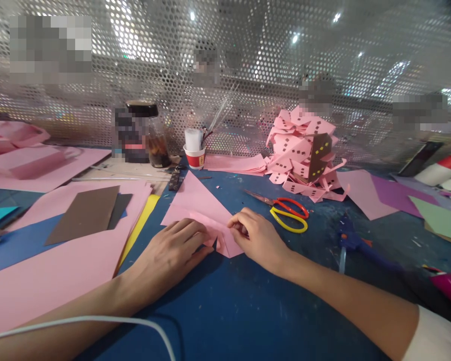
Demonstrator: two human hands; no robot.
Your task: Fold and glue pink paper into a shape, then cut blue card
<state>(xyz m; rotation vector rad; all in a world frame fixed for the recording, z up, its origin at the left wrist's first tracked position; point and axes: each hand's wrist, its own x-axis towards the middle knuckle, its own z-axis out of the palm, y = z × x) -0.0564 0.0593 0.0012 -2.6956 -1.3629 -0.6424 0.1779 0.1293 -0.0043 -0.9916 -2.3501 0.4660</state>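
A sheet of pink paper (195, 200), partly folded with a triangular point toward the back, lies on the blue tabletop. My left hand (178, 245) holds its near left part, fingers on top and thumb by the front edge, where a small dark gap shows. At the near right edge, my right hand (257, 235) grips the paper with curled fingers. Its fingertips are partly hidden. Just beyond my right hand lie scissors (291, 213) with one red and one yellow handle loop, blades pointing left.
Left are pink sheets (78, 265) and a brown card (84, 213). Behind stand a dark-lidded jar (158, 143), a paper cup (195, 156) and a heap of dotted pink paper pieces (295, 145). A blue glue gun (349, 238) lies right. A white cable (108, 318) crosses my left forearm.
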